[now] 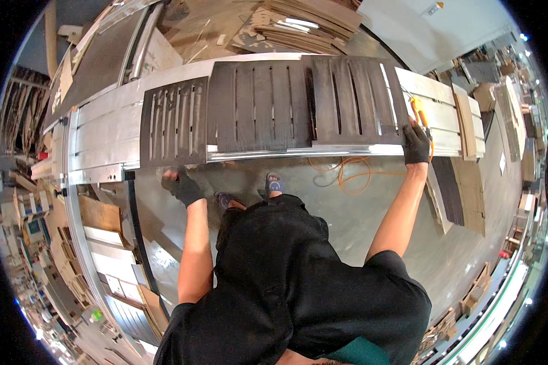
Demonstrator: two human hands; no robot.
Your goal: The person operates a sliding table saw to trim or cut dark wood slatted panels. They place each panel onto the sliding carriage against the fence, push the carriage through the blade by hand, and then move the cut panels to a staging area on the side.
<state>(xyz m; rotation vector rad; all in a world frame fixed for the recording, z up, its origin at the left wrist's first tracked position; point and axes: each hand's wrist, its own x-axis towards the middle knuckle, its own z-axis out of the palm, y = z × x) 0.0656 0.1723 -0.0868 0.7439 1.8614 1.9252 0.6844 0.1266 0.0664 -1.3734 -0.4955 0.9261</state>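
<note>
My right hand point(416, 143), in a black glove, is closed around a yellow-orange air blow gun point(418, 108). It is at the right end of a row of dark slotted panels, with the gun's thin nozzle tilted up and to the left. My left hand point(184, 187), gloved with bare fingertips, hangs just below the front edge of the left slotted panel point(174, 121). Its fingers are slightly blurred but look apart, with nothing in them. The wide middle panel point(262, 106) and the right panel point(346, 100) lie side by side on the long metal bed point(106, 134).
An orange hose point(353, 176) coils on the floor beneath the bed's front edge. A brown strip point(464, 121) crosses the bed's right end. Boards point(304, 27) are stacked beyond it, and more panels point(111, 243) stand at the left. A metal rail point(82, 237) runs along my left.
</note>
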